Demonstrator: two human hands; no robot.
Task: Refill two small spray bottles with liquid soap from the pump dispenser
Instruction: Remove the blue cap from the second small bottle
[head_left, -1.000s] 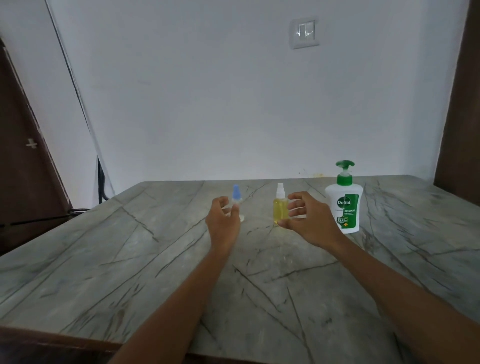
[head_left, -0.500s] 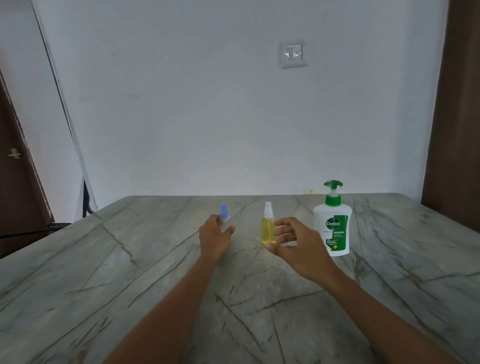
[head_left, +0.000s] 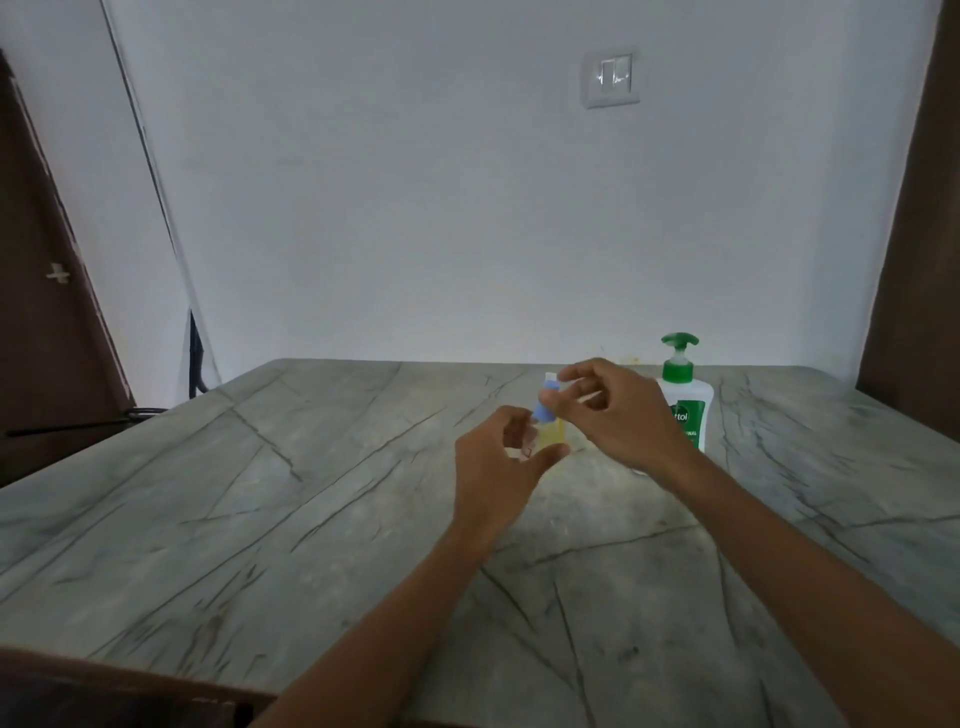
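1. Roughly mid-table, the left hand curls round a small clear bottle, holding it about upright; its body is blurred.
2. The right hand meets it from above, thumb and forefinger pinching the blue cap.
3. The yellow bottle stands just behind, mostly hidden between the two hands.
4. The dispenser stands upright to the right, partly covered by the right hand.
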